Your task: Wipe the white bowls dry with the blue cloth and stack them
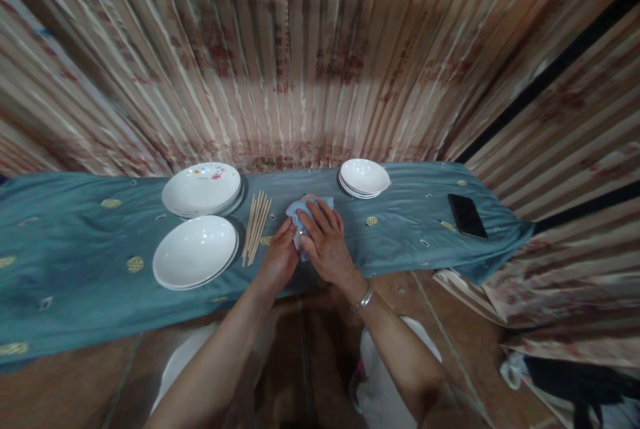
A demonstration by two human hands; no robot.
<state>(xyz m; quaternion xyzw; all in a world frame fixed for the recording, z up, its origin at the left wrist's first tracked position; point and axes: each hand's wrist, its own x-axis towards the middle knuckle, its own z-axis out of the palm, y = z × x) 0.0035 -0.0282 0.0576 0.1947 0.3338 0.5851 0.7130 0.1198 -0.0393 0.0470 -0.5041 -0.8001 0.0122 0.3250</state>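
Observation:
A light blue cloth (299,206) is bunched between my hands, just above the front middle of the table. My right hand (327,245) lies over the cloth with its fingers curled onto it. Close against it, my left hand (279,257) is closed at the cloth's left side, its thumb on top. A pale, rounded thing shows partly under the cloth, but my hands and the cloth hide most of it. Left of my hands, several wooden chopsticks (257,225) lie in a loose bundle on the blue-green tablecloth (400,235).
Stacked white plates (200,189) with a floral pattern stand at the back left, with stacked white bowls (195,252) in front. Smaller stacked bowls (365,177) sit at the back right. A black phone (467,215) lies near the right end. Pleated curtains (310,69) hang behind the table.

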